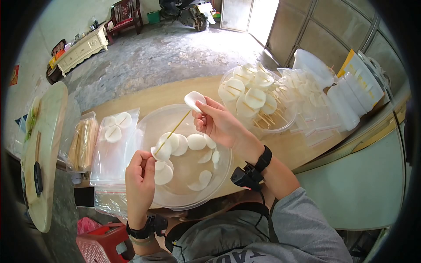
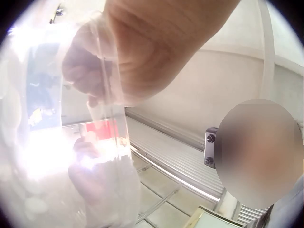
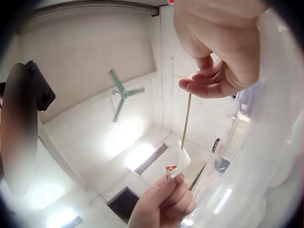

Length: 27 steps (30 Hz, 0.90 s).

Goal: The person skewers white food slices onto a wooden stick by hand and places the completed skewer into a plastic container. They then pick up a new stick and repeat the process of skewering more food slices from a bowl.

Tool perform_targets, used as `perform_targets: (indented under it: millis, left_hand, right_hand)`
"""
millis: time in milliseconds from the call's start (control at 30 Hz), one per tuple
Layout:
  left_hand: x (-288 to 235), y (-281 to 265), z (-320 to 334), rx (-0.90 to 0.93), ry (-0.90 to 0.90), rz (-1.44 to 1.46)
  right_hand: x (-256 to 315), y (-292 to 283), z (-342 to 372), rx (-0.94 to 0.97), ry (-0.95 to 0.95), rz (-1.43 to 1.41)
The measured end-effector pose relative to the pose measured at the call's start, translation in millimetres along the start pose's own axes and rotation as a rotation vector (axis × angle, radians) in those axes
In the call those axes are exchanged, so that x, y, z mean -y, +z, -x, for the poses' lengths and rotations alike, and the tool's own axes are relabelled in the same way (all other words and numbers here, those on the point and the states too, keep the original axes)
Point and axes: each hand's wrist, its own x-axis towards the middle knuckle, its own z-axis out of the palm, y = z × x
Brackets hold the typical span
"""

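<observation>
Our tan wooden table [image 1: 175,94] bears a round clear plastic basin [image 1: 182,166], flat plastic bags [image 1: 109,160] at its nine o'clock, a clear plastic tub [image 1: 289,121] at two.

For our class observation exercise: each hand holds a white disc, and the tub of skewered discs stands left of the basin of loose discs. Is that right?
Not quite: in the head view, the tub of skewered discs stands right of the basin of loose discs, not left. The left hand and right hand each hold a white disc.
</observation>
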Motion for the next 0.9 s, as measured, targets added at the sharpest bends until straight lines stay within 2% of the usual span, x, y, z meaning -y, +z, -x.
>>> perform_targets:
  millis: [167,600,700,900]
  left_hand:
    - [1.8,-0.6,0.6,-0.009,0.029,-0.006]
    - [-1.7,2.8,0.4,-0.024,0.049,0.014]
    - [4.8,0.9,-0.3,-0.014,0.047,-0.004]
    - [2.7,3.0,1.8,-0.017,0.043,-0.058]
  right_hand:
    - [-0.5,1.5,2.7,-0.02,-0.021,0.117]
    - [-1.1,0.5,2.7,0.017,-0.038,0.028]
    - [-1.0,1.8,3.4,0.043,-0.039,0.073]
    - [-3.9,8.2,4.2,-0.059,-0.108,0.253]
